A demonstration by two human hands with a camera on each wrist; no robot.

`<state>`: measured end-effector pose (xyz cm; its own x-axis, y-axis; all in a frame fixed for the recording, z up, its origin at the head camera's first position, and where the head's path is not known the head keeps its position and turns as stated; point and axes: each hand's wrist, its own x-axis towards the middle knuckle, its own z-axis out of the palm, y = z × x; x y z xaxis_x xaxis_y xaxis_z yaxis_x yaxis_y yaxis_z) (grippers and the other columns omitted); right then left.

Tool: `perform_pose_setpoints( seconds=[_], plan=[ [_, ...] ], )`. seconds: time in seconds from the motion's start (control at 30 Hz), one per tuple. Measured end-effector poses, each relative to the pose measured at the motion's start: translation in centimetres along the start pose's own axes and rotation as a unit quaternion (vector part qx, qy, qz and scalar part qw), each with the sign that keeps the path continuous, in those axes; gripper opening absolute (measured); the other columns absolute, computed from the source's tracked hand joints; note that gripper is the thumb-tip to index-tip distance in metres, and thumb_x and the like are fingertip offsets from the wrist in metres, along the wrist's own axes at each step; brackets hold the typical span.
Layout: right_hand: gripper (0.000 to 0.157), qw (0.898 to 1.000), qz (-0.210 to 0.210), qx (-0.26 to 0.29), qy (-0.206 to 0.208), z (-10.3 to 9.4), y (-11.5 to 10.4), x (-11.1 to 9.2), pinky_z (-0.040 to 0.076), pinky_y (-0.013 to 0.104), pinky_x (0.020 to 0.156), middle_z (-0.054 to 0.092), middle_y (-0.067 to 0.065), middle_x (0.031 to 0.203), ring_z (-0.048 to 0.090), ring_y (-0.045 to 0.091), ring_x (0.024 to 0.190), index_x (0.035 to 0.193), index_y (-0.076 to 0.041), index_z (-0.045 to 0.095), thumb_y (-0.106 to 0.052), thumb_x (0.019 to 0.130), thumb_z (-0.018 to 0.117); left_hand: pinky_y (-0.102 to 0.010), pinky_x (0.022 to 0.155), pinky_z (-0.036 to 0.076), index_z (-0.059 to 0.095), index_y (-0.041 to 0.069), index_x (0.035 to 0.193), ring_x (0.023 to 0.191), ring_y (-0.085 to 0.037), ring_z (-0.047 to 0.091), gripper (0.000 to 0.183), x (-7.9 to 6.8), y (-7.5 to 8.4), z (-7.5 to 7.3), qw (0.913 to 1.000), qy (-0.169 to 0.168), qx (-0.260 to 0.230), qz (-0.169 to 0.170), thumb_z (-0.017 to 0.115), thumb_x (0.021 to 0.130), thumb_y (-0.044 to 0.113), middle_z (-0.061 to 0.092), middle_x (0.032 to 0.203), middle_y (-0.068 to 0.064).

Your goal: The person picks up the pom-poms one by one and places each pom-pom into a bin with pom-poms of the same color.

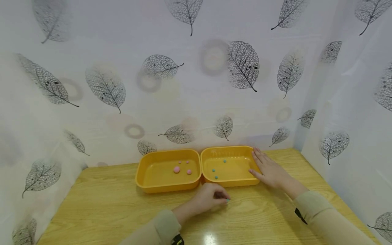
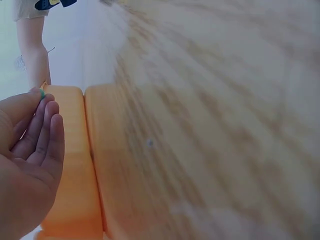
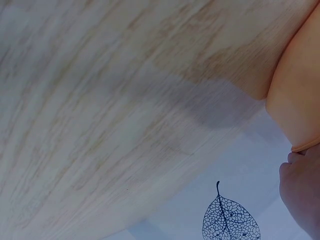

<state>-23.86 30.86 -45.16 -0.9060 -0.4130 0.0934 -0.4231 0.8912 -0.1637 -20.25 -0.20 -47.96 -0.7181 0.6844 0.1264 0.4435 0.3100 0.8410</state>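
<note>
My left hand (image 1: 208, 198) is in front of the trays, low over the table. Its thumb and forefinger pinch a small teal ball (image 2: 42, 93). My right hand (image 1: 272, 171) rests on the right end of the right yellow tray (image 1: 230, 183), fingers extended along the rim and thumb apart. In that tray lie a teal ball (image 1: 225, 161) toward the back and two more at the left. The left yellow tray (image 1: 166, 188) holds several pink balls of differing sizes, the largest pink ball (image 1: 176, 169) near the middle.
Both trays stand side by side, nearly touching, at the back of the wooden table (image 1: 101, 204). Behind them hangs a pale curtain (image 1: 131, 44) with a leaf print, which also closes off the right side.
</note>
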Motion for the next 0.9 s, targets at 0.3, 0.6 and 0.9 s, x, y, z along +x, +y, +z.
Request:
perform_pose_setpoints(
  seconds=[0.3, 0.6, 0.9],
  plan=[
    [0.083, 1.000, 0.002, 0.000, -0.001, 0.1, 0.1, 0.0, 0.024, 0.066, 0.130, 0.018, 0.034, 0.172, 0.021, 0.054, 0.159, 0.161, 0.015, 0.026, -0.045, 0.110, 0.051, -0.012, 0.081, 0.057, 0.082, 0.002, 0.103, 0.084, 0.007, 0.065, 0.009, 0.6, 1.3, -0.3, 0.9995, 0.016, -0.025, -0.011, 0.077, 0.097, 0.007, 0.083, 0.102, -0.010],
    [0.083, 1.000, 0.003, 0.001, -0.001, 0.1, 0.1, 0.0, 0.024, 0.067, 0.130, 0.018, 0.034, 0.173, 0.021, 0.053, 0.160, 0.161, 0.015, 0.026, -0.046, 0.110, 0.051, -0.014, 0.083, 0.057, 0.081, 0.000, 0.107, 0.086, 0.003, 0.067, 0.012, 1.5, 2.5, -1.7, 0.9994, 0.032, -0.016, -0.001, 0.075, 0.099, 0.008, 0.082, 0.103, -0.010],
    [0.084, 1.000, 0.004, 0.002, -0.001, 0.1, 0.1, 0.0, 0.024, 0.066, 0.130, 0.015, 0.033, 0.174, 0.019, 0.052, 0.161, 0.162, 0.014, 0.025, -0.046, 0.110, 0.051, -0.015, 0.081, 0.058, 0.080, 0.000, 0.109, 0.087, -0.003, 0.070, 0.013, 2.7, 3.0, -3.4, 0.9984, 0.052, -0.006, 0.021, 0.073, 0.100, 0.007, 0.082, 0.105, -0.012]
  ],
)
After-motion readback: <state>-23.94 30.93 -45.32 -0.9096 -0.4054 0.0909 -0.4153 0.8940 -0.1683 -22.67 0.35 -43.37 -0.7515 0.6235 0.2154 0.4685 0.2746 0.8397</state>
